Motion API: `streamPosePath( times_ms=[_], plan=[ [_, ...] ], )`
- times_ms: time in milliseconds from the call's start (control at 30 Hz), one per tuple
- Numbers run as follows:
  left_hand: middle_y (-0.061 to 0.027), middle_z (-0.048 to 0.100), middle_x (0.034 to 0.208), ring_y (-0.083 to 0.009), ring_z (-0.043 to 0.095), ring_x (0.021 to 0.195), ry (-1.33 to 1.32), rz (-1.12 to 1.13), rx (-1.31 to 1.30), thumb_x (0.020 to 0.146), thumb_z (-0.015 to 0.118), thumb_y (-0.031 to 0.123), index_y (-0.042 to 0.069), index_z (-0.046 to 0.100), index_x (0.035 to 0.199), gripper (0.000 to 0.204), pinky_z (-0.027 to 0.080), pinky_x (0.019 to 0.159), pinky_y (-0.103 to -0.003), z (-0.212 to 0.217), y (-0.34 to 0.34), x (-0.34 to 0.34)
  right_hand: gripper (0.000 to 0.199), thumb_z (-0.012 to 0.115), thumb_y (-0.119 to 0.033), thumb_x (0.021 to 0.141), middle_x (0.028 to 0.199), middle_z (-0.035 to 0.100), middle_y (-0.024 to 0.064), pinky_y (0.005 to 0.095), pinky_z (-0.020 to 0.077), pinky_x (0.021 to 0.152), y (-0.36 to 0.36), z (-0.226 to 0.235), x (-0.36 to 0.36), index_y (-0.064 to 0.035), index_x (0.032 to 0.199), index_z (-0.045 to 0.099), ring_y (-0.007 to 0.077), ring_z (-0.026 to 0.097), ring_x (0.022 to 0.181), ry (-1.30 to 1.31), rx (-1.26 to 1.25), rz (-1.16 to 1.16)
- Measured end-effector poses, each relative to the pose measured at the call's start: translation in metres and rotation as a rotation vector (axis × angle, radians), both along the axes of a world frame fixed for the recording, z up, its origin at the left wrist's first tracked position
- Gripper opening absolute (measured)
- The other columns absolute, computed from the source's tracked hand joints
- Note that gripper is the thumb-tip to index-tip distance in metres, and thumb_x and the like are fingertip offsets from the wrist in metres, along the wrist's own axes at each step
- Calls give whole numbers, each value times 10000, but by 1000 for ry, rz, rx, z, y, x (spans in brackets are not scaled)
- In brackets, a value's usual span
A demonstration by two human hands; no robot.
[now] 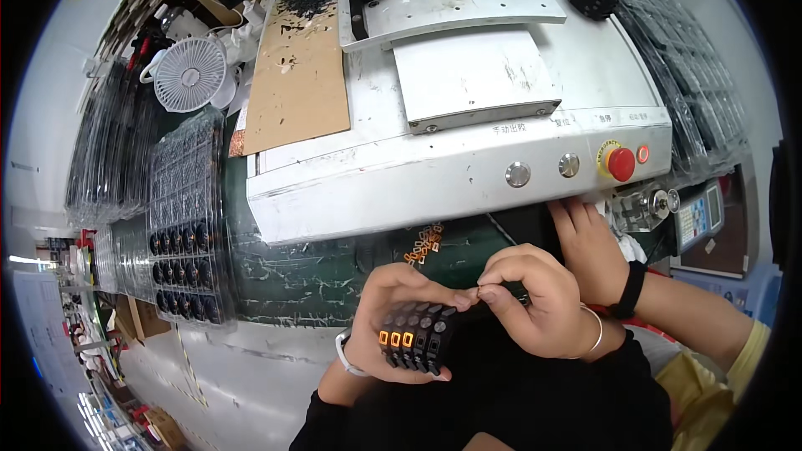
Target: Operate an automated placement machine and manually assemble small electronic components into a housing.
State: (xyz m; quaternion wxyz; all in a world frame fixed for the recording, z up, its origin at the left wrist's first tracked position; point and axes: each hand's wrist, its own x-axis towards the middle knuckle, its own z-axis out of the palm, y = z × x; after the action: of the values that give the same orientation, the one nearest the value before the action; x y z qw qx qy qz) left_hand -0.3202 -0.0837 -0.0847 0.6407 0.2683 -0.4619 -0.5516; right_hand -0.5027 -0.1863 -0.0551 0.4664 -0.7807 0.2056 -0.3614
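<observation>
My left hand (pixel 368 317) is closed around a row of small black plastic parts (pixel 418 352), several side by side. Some of them carry orange rectangular rings (pixel 396 339); others show bare black openings. My right hand (pixel 535 296) is pinched, thumb against forefinger, right at the left hand's fingertips. Whatever lies between those fingertips is too small to make out. On the green mat (pixel 292 284) just beyond my hands lies a loose scatter of orange rings (pixel 424 242), like those on the black parts.
A co-worker's hand (pixel 589 250) reaches in from the right, beneath the white machine (pixel 459 171) with its red button (pixel 620 164). Clear trays of black parts (pixel 188 242) stand left, near a white fan (pixel 190 75). Cardboard (pixel 301 108) with black scraps lies on the machine.
</observation>
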Motion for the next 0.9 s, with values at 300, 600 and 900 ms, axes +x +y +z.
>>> streamPosePath(
  times_ms=[300, 600, 900],
  plan=[
    [-252, 579, 1184, -336, 565, 1194, -127, 24, -23, 630, 852, -30, 48, 271, 1281, 876, 449, 1037, -427, 4, 0, 1, 96, 603, 13, 876, 897, 611, 134, 292, 484, 726, 4, -5, -1, 20, 966, 571, 209, 607, 789, 11, -89, 30],
    [-149, 592, 1222, -238, 622, 1060, -644, 388, 142, 645, 839, 1, 23, 290, 1251, 818, 499, 886, -313, 12, 7, -3, 133, 731, -7, 773, 1033, 614, 141, 326, 506, 761, 0, 8, 7, -6, 876, 647, 257, 621, 866, -48, -14, 114],
    [-202, 595, 1203, -233, 613, 1072, -805, 416, 118, 624, 857, 5, 50, 282, 1268, 865, 487, 929, -337, 11, 6, 1, 114, 717, 4, 793, 1024, 615, 114, 351, 505, 800, -5, 0, 19, -20, 894, 672, 270, 621, 927, -20, -45, 184]
  ],
)
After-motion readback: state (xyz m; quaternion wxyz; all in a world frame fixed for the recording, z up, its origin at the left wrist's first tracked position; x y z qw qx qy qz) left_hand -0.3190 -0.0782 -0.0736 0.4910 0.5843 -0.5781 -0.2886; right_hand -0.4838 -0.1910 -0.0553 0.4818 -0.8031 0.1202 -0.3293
